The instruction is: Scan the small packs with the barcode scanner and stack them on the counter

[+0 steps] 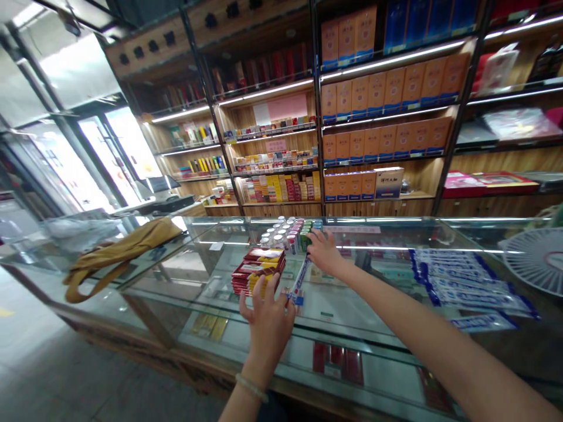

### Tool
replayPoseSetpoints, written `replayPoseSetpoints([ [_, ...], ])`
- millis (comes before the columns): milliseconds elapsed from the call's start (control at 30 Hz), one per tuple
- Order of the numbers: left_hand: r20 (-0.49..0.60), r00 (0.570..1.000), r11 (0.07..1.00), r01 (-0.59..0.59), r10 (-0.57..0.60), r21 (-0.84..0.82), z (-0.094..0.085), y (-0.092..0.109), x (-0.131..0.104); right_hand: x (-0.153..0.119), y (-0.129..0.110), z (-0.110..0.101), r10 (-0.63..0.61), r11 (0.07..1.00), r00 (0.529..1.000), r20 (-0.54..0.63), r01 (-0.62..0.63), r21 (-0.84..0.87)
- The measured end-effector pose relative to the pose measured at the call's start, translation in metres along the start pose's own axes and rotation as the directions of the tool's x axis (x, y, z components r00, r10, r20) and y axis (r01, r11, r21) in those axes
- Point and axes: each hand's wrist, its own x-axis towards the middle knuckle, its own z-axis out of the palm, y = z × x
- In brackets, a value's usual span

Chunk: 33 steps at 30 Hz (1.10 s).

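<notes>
Stacks of red and yellow packets (pixel 255 265) lie on the glass counter, with my left hand (pixel 267 316) at their near right edge. A slim blue and white packet (pixel 301 275) slants between my hands. Its near end is at my left fingertips; its far end meets the fingers of my right hand (pixel 324 251), which are bent round it. My left thumb is spread apart from the other fingers. Behind the packets stand rows of small containers with white tops (pixel 278 232), beside pink ones (pixel 295 230) and green ones (pixel 308 232).
More blue and white packets (pixel 470 281) lie fanned out at the right, near a white round fan-like grille (pixel 539 258). A mustard-coloured bag (pixel 127 252) rests on the counter at the left. Shelves of orange boxes (pixel 376 140) stand behind.
</notes>
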Motion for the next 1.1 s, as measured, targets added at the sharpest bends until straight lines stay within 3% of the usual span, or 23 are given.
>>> replayPoseSetpoints([
  [233, 0.016, 1.000, 1.000, 0.026, -0.026, 0.010, 0.001, -0.011, -0.001, 0.012, -0.021, 0.022, -0.020, 1.000, 0.999, -0.043, 0.020, -0.002],
  [367, -0.027, 0.999, 0.999, 0.018, -0.017, 0.029, 0.006, -0.014, -0.003, 0.016, -0.029, 0.031, -0.019, 1.000, 0.997, -0.076, 0.019, -0.001],
  [567, 0.001, 1.000, 0.998, -0.029, 0.029, 0.057, 0.009, -0.013, 0.000, 0.020, -0.034, 0.039, -0.031, 1.000, 0.993, -0.115, 0.031, 0.003],
  [867, 0.047, 0.999, 0.995, -0.018, 0.013, 0.095, 0.009, -0.014, 0.006, 0.022, -0.037, 0.037, -0.075, 0.997, 0.989, -0.124, 0.076, 0.001],
  [1100, 0.056, 0.998, 0.995, -0.033, 0.028, 0.094, 0.010, -0.014, 0.014, 0.019, -0.033, 0.018, -0.065, 0.998, 0.990, -0.127, 0.067, 0.009],
])
